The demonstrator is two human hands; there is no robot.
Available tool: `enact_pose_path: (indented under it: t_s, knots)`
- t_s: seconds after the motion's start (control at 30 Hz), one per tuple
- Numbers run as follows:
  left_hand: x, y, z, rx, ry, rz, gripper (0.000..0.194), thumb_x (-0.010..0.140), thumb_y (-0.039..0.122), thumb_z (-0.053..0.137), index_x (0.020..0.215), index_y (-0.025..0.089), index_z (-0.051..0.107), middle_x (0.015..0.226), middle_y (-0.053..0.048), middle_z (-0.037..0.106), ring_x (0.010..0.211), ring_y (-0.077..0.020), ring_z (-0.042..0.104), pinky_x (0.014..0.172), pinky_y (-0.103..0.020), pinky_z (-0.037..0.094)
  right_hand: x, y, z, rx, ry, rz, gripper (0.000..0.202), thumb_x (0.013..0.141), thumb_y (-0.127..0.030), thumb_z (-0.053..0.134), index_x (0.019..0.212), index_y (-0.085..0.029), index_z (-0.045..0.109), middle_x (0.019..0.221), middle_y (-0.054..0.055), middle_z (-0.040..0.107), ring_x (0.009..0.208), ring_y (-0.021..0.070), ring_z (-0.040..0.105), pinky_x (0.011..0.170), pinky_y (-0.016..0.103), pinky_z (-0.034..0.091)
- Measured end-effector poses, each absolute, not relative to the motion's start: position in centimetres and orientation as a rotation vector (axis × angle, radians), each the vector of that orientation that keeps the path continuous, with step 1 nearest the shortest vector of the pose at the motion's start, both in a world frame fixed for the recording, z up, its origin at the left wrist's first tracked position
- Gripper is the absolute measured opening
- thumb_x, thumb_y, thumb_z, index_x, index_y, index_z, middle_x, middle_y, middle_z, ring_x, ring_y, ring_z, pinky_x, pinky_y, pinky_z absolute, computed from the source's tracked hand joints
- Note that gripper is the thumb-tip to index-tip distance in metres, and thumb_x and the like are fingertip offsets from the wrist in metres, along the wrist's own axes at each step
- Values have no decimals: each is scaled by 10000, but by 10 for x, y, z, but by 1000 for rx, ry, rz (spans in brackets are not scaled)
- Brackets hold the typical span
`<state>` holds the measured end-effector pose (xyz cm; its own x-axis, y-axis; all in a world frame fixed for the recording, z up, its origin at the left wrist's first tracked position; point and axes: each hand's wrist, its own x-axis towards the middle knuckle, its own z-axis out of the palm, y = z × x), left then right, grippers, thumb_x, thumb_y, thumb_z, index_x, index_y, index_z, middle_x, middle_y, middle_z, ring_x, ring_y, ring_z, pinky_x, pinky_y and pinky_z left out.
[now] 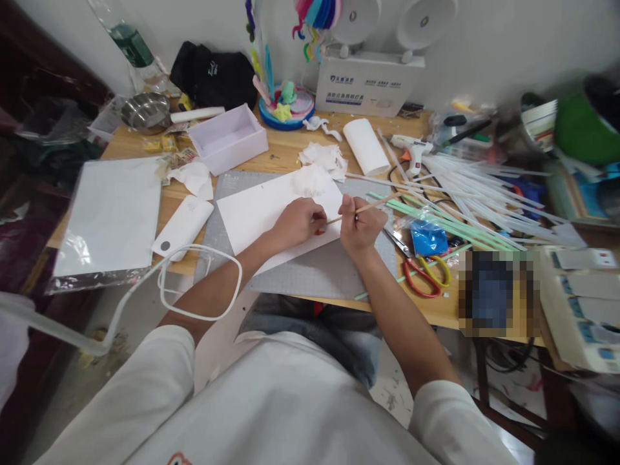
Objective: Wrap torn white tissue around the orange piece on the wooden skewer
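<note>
My right hand (362, 223) is closed around a thin wooden stick (378, 203), which slants from lower left to upper right. The stick's left end meets the pinched fingertips of my left hand (299, 219); whether anything else is between those fingers is hidden. Beneath both hands lies a white sheet of card (256, 206), set at an angle on a grey cutting mat (290, 281). Just beyond my left hand, a tuft of white fluffy fibre (310, 181) rests on the card, with more crumpled white material (325, 158) behind it.
Scissors (421, 276), a blue packet (429, 239), a glue gun (411, 152) and many glue sticks (475, 187) crowd the right. To the left are a white power bank (184, 226) with a looping cable (237, 284), a bagged white pack (111, 213) and a lilac box (230, 139).
</note>
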<state>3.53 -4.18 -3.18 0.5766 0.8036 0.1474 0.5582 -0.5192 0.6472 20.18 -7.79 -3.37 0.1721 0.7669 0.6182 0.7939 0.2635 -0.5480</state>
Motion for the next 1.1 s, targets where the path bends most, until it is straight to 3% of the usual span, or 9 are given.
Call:
enact_pose_path:
  t_s: [0.2,0.97,1.1]
  knots:
    - [33,-41,-34,2229,1063,622,100,855,204,694,849,186,792,824,-42,725,777,-171,629,773,-308,486,201,-78,-34,-1499,-1589,11,651,1031,-609,247,560,-220,473,529,3,510,531,99,442,585,297,306]
    - [33,-39,-31,2171,1071,567,200,853,123,624,885,182,812,871,-54,757,839,-192,678,817,-319,524,197,-75,-34,-1501,-1593,120,666,1011,-653,252,555,-223,475,516,4,525,523,106,465,585,303,300]
    - [31,-37,-28,2119,1069,545,256,885,121,574,966,185,809,950,-57,790,886,-196,714,852,-318,537,194,-70,-34,-1480,-1587,171,658,1001,-665,283,549,-224,470,491,-13,490,497,97,452,576,294,305]
